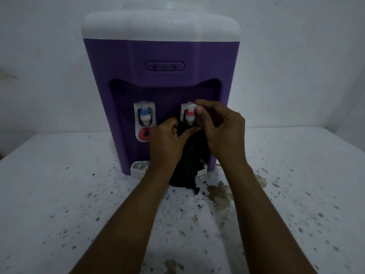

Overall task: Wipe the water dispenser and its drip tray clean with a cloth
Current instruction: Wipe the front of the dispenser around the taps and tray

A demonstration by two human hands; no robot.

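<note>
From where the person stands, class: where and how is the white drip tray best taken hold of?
The drip tray juts from the water dispenser's base, its right part under the black cloth; probably grip the bare left front rim, from the front.

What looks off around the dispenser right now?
A brownish patch on the table, right of the hanging black cloth and before the drip tray, with dark specks around it: spilled liquid or chipped paint, cannot tell which.

L hand (167, 139) grips dark cloth (189, 161) under red tap (190, 115); R hand (221, 127) seemingly pinches it; cloth drapes over drip tray (138, 169).
</note>
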